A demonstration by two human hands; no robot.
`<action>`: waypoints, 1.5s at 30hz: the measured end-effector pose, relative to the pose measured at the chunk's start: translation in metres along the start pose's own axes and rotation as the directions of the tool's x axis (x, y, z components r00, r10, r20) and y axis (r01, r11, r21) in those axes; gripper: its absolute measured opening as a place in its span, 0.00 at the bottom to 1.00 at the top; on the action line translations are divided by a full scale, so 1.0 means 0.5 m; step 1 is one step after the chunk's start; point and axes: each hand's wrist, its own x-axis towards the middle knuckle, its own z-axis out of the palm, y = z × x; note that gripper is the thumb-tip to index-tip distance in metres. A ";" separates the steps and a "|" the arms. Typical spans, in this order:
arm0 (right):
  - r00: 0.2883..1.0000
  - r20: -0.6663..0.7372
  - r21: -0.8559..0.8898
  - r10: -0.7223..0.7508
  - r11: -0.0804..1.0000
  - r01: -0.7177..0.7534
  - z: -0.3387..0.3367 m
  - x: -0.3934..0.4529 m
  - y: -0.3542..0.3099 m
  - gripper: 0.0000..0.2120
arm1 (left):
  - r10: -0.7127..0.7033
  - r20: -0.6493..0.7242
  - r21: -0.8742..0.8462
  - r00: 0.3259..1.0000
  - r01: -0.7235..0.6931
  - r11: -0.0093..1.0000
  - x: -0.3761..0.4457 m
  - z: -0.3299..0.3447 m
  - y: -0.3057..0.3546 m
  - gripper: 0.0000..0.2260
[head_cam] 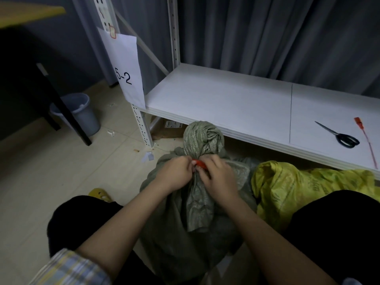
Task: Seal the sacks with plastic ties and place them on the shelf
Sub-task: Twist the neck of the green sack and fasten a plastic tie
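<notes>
Green sack (197,204) upright on floor between knees, neck twisted into a knot. Left hand (174,173) and right hand (218,177) both pinching red plastic tie (200,164) at the gathered neck. Risk, probably: tie slipping off bunched fabric if grip eases. Beside, yellow sack (298,188), unsealed. Beyond, white shelf (226,99) holding scissors (341,135) and spare red tie (368,140).
</notes>
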 end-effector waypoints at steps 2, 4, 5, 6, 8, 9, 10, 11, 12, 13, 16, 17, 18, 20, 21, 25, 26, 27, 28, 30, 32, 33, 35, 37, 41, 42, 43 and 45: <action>0.997 -0.078 0.028 -0.013 0.999 0.015 0.008 0.004 0.009 0.15 | 0.008 0.043 0.013 0.999 -0.009 1.000 0.006 -0.009 -0.008 0.12; 0.992 -0.110 0.005 -0.055 0.998 0.056 0.011 0.016 0.011 0.13 | 0.007 0.061 0.036 0.998 -0.009 0.999 0.011 -0.012 -0.014 0.13; 0.990 -0.108 -0.019 -0.086 0.996 0.084 0.012 0.023 0.009 0.12 | 0.009 0.058 0.056 0.998 -0.012 0.998 0.012 -0.015 -0.015 0.13; 0.987 -0.104 -0.047 -0.120 0.992 0.115 0.013 0.030 0.007 0.11 | 0.017 0.051 0.085 0.999 -0.021 0.996 0.013 -0.018 -0.016 0.12; 0.982 -0.091 -0.091 -0.167 0.983 0.159 0.015 0.040 0.010 0.09 | 0.039 0.039 0.118 0.998 -0.043 0.992 0.019 -0.020 -0.020 0.11; 0.981 -0.083 -0.098 -0.178 0.981 0.169 0.017 0.044 0.014 0.08 | 0.046 0.048 0.120 0.998 -0.051 0.991 0.021 -0.021 -0.023 0.10; 0.981 -0.068 -0.093 -0.179 0.981 0.172 0.019 0.045 0.017 0.08 | 0.054 0.061 0.117 0.997 -0.061 0.991 0.023 -0.020 -0.027 0.10; 0.984 -0.047 -0.084 -0.170 0.983 0.166 0.021 0.047 0.019 0.08 | 0.056 0.078 0.109 0.995 -0.065 0.992 0.024 -0.017 -0.033 0.10; 0.989 -0.020 -0.074 -0.149 0.986 0.147 0.025 0.048 0.018 0.09 | 0.053 0.092 0.092 0.994 -0.061 0.994 0.025 -0.015 -0.039 0.11; 0.992 0.011 -0.068 -0.123 0.990 0.124 0.028 0.050 0.017 0.09 | 0.041 0.102 0.073 0.994 -0.048 0.996 0.028 -0.012 -0.045 0.12; 0.996 0.062 -0.040 -0.063 0.997 0.066 0.038 0.054 0.017 0.09 | 0.003 0.126 0.021 0.992 -0.006 1.000 0.032 -0.003 -0.060 0.14; 0.997 0.064 -0.018 -0.051 0.998 0.052 0.040 0.056 0.020 0.09 | -0.002 0.122 -0.006 0.993 0.003 1.000 0.031 0.000 -0.062 0.14; 0.997 0.062 0.000 -0.047 0.999 0.047 0.041 0.056 0.024 0.09 | 0.000 0.113 -0.040 0.994 0.005 0.999 0.030 0.003 -0.063 0.14; 0.996 0.065 0.012 -0.067 0.998 0.066 0.045 0.057 0.036 0.10 | 0.022 0.091 -0.100 0.996 -0.013 0.995 0.026 0.010 -0.063 0.13; 0.994 0.074 0.010 -0.084 0.996 0.083 0.047 0.057 0.042 0.10 | 0.037 0.085 -0.127 0.996 -0.026 0.992 0.024 0.014 -0.062 0.14; 0.985 0.101 0.026 -0.136 0.991 0.135 0.055 0.059 0.067 0.10 | 0.096 0.075 -0.235 0.993 -0.076 0.969 0.021 0.022 -0.066 0.12; 0.984 0.106 0.029 -0.141 0.990 0.139 0.058 0.059 0.073 0.10 | 0.110 0.076 -0.245 0.991 -0.089 0.965 0.021 0.022 -0.067 0.12; 0.983 0.113 0.029 -0.143 0.990 0.140 0.062 0.058 0.078 0.10 | 0.122 0.081 -0.243 0.989 -0.099 0.965 0.021 0.022 -0.067 0.11; 0.982 0.123 0.027 -0.140 0.990 0.138 0.066 0.056 0.081 0.10 | 0.134 0.087 -0.232 0.987 -0.111 0.966 0.021 0.023 -0.067 0.11; 0.981 0.149 0.027 -0.123 0.992 0.120 0.075 0.054 0.084 0.10 | 0.135 0.105 -0.217 0.985 -0.109 0.970 0.021 0.026 -0.070 0.11; 0.979 0.172 0.030 -0.106 0.994 0.103 0.080 0.055 0.080 0.10 | 0.100 0.114 -0.251 0.988 -0.069 0.966 0.023 0.032 -0.078 0.11; 0.980 0.175 0.032 -0.095 0.995 0.091 0.080 0.056 0.077 0.11 | 0.077 0.115 -0.273 0.990 -0.043 0.961 0.025 0.032 -0.080 0.12; 0.985 0.153 0.021 -0.078 0.997 0.076 0.073 0.055 0.068 0.11 | 0.041 0.121 -0.272 0.992 -0.007 0.962 0.028 0.030 -0.081 0.13; 0.989 0.083 -0.046 -0.122 0.991 0.126 0.062 0.048 0.052 0.11 | 0.033 0.106 -0.250 0.994 -0.006 0.968 0.029 0.024 -0.072 0.13; 0.972 -0.023 0.009 -0.233 0.972 0.233 0.043 0.042 0.034 0.09 | 0.065 0.090 -0.367 0.994 -0.027 0.930 0.033 0.012 -0.058 0.14; 0.975 -0.017 0.074 -0.222 0.972 0.222 0.039 0.044 0.036 0.08 | 0.077 0.102 -0.410 0.992 -0.029 0.912 0.032 0.005 -0.058 0.14; 0.981 0.002 0.130 -0.194 0.973 0.192 0.035 0.045 0.039 0.07 | 0.083 0.122 -0.472 0.989 -0.016 0.882 0.028 -0.006 -0.057 0.16; 0.991 0.076 0.191 -0.114 0.977 0.098 0.021 0.047 0.040 0.06 | 0.067 0.132 -0.628 0.989 0.031 0.777 0.018 -0.020 -0.064 0.20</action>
